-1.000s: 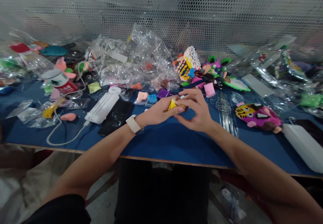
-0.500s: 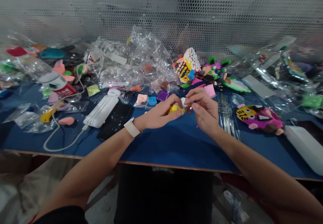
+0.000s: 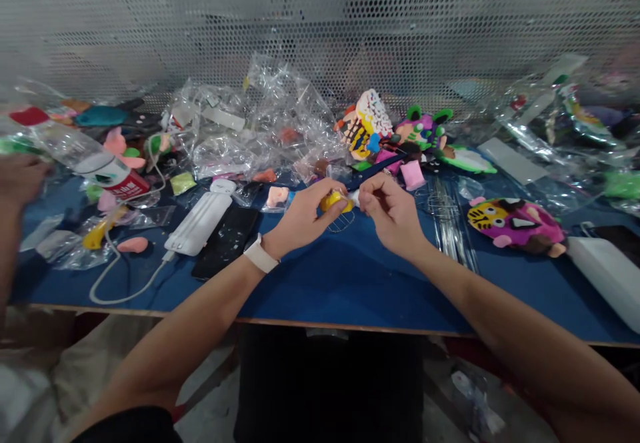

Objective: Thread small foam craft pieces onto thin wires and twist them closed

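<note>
My left hand [image 3: 307, 214], with a white band [image 3: 261, 255] round its wrist, is closed on a small yellow clay piece [image 3: 334, 200]. My right hand [image 3: 393, 213] pinches a small white clay piece [image 3: 355, 197] against the right side of the yellow one. Fingers hide much of both pieces. Just below them, thin curved lines [image 3: 341, 223] show on the blue table; I cannot make out what they are. Beyond my right hand lies a pink clay block [image 3: 413, 175]. A pale pink clay lump [image 3: 277, 196] sits in plastic left of my left hand.
A white power bank [image 3: 201, 218] and a black phone [image 3: 227, 240] lie left on the blue table [image 3: 330, 290]. A clay-covered mask [image 3: 517, 225] lies right. Crumpled clear bags [image 3: 280, 116] and clay figures [image 3: 367, 126] line the back. Another person's hand [image 3: 20, 176] is at far left.
Both my hands have shifted slightly left, and the white piece now meets the yellow one. Another person's arm has come into view at the far left.
</note>
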{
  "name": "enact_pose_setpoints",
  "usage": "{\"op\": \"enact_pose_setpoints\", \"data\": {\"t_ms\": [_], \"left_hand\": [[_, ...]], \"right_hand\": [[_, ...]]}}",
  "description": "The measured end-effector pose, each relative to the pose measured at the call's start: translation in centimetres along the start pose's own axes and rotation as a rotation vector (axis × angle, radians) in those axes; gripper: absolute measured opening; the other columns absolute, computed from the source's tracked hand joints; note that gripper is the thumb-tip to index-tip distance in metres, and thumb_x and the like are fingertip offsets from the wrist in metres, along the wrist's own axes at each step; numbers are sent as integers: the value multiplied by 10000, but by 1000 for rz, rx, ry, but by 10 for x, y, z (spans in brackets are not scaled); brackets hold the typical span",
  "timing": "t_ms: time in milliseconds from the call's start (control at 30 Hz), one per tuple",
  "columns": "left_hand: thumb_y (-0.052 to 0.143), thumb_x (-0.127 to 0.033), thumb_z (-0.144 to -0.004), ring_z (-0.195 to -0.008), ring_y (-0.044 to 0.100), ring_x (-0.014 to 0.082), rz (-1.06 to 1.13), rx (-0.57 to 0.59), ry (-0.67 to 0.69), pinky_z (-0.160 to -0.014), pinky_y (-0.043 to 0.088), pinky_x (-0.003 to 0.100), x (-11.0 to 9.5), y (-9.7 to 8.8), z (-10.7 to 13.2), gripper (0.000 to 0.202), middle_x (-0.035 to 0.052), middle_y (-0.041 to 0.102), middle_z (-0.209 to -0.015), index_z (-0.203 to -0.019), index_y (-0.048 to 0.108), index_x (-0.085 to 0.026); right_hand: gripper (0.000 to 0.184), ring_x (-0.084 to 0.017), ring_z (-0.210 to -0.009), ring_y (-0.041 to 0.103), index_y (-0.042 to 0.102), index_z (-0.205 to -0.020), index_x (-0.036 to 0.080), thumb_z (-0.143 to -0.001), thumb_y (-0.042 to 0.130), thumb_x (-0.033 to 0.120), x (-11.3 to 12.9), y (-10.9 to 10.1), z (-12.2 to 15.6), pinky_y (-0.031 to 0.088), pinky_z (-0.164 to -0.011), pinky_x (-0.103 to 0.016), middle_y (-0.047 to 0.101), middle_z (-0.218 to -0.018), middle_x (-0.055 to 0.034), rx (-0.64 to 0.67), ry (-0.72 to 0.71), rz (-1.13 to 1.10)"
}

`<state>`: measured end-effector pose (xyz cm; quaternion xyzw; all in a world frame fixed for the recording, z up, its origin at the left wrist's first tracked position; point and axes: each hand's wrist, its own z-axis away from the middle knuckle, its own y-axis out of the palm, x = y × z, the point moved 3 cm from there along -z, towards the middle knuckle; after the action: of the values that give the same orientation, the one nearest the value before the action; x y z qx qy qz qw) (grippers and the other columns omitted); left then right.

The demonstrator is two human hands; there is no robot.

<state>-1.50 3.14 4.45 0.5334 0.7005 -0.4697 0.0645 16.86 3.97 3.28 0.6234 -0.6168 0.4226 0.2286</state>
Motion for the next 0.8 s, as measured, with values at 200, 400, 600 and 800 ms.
{"op": "enact_pose_setpoints", "data": {"t_ms": [200, 400, 600, 800], "left_hand": [[564, -377, -1053, -879, 669, 185, -113, 3, 0, -777, 526, 293, 3, 4, 4, 227, 76, 691, -1044, -1165, 568, -179], [474, -434, -1093, -842, 646, 175, -72, 23, 41, -745, 513, 290, 5, 4, 5, 268, 72, 669, -1011, -1170, 538, -185], [344, -447, -1127, -830, 619, 172, -25, 70, 53, -745, 501, 303, 4, 7, 4, 315, 71, 636, -987, -1180, 512, -185], [356, -448, -1122, -849, 623, 188, -84, 76, -48, -744, 495, 319, 9, 8, 4, 300, 72, 629, -992, -1148, 506, -189]], "right_hand": [[117, -204, -926, 629, 643, -1000, 247, -1037, 576, 335, 3, 3, 0, 549, -692, -338, 637, -1053, -66, 71, -155, 165], [107, -193, -906, 625, 660, -1025, 245, -1021, 612, 341, -2, 1, -3, 544, -632, -307, 599, -1105, -78, 167, -168, 124], [95, -163, -808, 589, 649, -955, 235, -976, 681, 321, -8, 1, -3, 532, -632, -313, 585, -1061, -56, 203, -173, 119], [58, -137, -707, 554, 692, -925, 240, -955, 703, 288, -9, -1, -4, 501, -602, -313, 584, -976, -30, 88, -180, 201]]}}
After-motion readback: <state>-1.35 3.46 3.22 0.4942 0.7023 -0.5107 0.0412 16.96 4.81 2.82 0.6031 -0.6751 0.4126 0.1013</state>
